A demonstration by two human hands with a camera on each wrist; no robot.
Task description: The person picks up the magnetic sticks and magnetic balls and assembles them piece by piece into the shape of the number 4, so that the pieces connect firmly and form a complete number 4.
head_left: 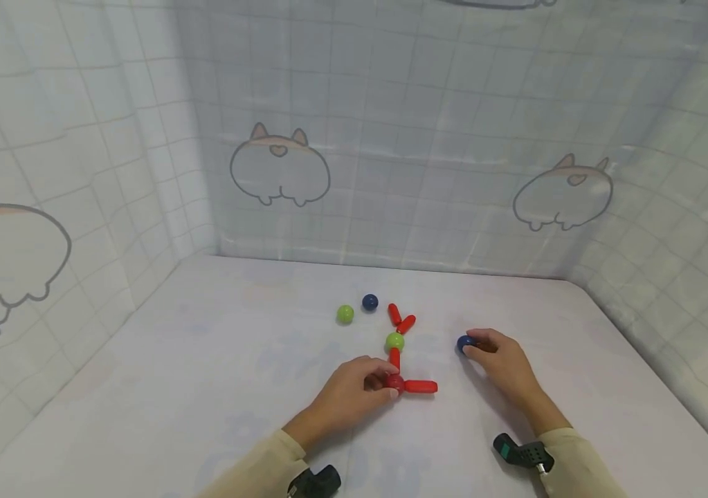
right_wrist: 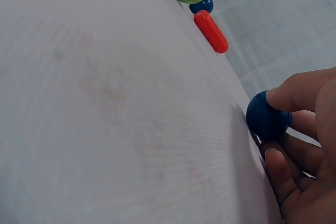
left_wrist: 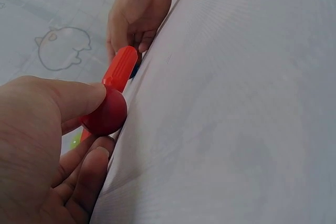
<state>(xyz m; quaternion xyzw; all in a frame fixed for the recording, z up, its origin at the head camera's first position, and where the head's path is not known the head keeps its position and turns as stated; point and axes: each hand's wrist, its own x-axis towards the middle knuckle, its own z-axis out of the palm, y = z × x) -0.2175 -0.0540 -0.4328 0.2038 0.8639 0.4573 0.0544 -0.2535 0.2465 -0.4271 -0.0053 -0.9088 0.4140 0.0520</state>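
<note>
Between the thumb and fingers of my left hand [head_left: 354, 393] is a red ball [left_wrist: 106, 113]. One red rod [head_left: 421, 386] points right from that ball, and a second red rod [head_left: 394, 360] runs from it up to a green ball [head_left: 394, 342]. To the right, my right hand [head_left: 506, 363] pinches a dark blue ball [right_wrist: 266, 117] at the tabletop. Part of the red ball is covered by the left fingers in the head view.
Beyond the green ball lie two loose-looking red rods, one short rod [head_left: 394, 314] and one slanted rod [head_left: 406, 324]. Another green ball [head_left: 345, 314] and another blue ball [head_left: 369, 302] sit farther back on the white tabletop [head_left: 204, 360]. A tiled-pattern curtain [head_left: 391, 173] encloses the back and sides.
</note>
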